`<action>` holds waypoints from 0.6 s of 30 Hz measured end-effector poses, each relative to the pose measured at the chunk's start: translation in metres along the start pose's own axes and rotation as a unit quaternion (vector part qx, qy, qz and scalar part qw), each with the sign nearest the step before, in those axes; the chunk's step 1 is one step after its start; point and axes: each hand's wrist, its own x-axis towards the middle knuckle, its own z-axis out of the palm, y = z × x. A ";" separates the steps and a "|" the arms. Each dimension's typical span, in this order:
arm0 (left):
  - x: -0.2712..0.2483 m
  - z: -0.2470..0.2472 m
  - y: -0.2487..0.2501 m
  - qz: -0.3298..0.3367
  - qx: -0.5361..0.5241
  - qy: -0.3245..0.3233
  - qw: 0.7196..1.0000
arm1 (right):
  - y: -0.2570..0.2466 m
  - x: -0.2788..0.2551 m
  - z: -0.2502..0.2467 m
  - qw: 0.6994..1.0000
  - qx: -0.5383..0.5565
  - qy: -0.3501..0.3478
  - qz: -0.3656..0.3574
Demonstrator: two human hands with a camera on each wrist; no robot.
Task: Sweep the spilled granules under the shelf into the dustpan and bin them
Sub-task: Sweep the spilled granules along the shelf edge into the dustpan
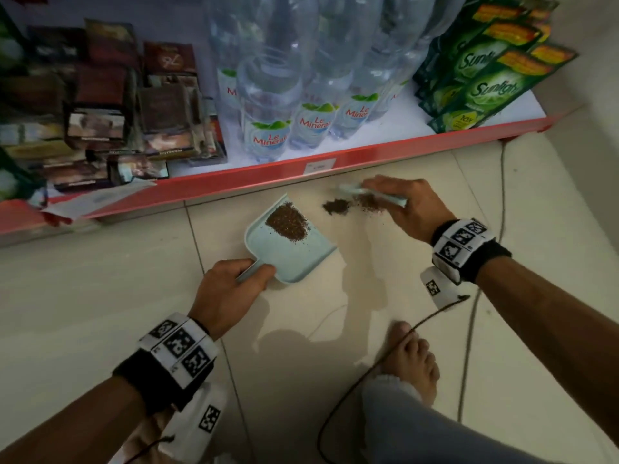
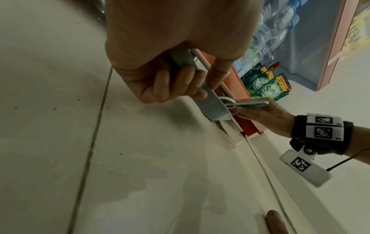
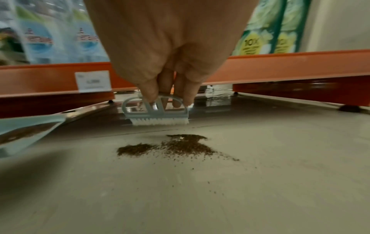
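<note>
A pale blue dustpan (image 1: pixel 294 259) lies on the floor tiles with a heap of brown granules (image 1: pixel 287 222) in it. My left hand (image 1: pixel 231 283) grips its short handle (image 2: pixel 186 58). To the right, loose granules (image 1: pixel 348 205) (image 3: pixel 176 146) lie on the tile just in front of the red shelf edge (image 1: pixel 368 152). My right hand (image 1: pixel 402 202) holds a small pale blue brush (image 3: pixel 156 113) with white bristles, its fingers curled through the handle. The brush hovers just beyond the loose pile, near the gap under the shelf.
The shelf carries water bottles (image 1: pixel 288 105), green detergent sachets (image 1: pixel 485 82) and dark packets (image 1: pixel 100 112). A price tag (image 3: pixel 93 81) sits on the shelf edge. My bare foot (image 1: pixel 415 360) and a dark cable (image 1: pixel 368 373) are on the floor at lower right.
</note>
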 end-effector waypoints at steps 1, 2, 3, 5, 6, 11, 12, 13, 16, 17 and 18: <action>0.001 -0.001 0.000 -0.002 -0.004 -0.007 1.000 | -0.001 0.002 0.001 0.999 -0.010 0.029 0.021; 0.003 -0.002 -0.001 -0.004 -0.008 -0.013 1.000 | -0.003 0.006 0.005 0.997 -0.020 0.055 0.039; 0.005 -0.002 -0.001 -0.005 -0.009 -0.018 1.000 | -0.004 0.012 0.008 0.995 -0.029 0.076 0.065; 0.006 -0.002 0.001 -0.010 -0.014 -0.022 1.000 | -0.003 0.023 0.014 0.987 -0.044 0.088 0.130; 0.007 -0.002 0.002 -0.013 -0.018 -0.022 1.000 | -0.003 0.027 0.018 0.984 -0.054 0.078 0.151; 0.012 0.000 0.006 -0.008 -0.013 -0.024 1.000 | 0.004 -0.002 0.012 0.994 -0.044 -0.027 0.100; 0.012 0.001 0.006 -0.005 -0.007 -0.023 1.000 | 0.007 -0.011 0.007 0.995 -0.040 -0.032 0.085; 0.011 0.003 0.008 -0.002 -0.002 -0.023 1.000 | 0.012 -0.018 0.002 0.996 -0.034 -0.022 0.076; 0.014 0.013 0.009 0.008 0.000 -0.029 1.000 | 0.031 -0.021 -0.010 0.995 -0.024 0.049 0.086; 0.015 0.018 0.010 0.003 0.001 -0.028 1.000 | 0.041 -0.017 -0.012 0.991 -0.030 0.081 0.098; 0.016 0.022 0.012 0.000 0.001 -0.025 1.000 | 0.050 -0.010 -0.014 0.987 -0.045 0.105 0.111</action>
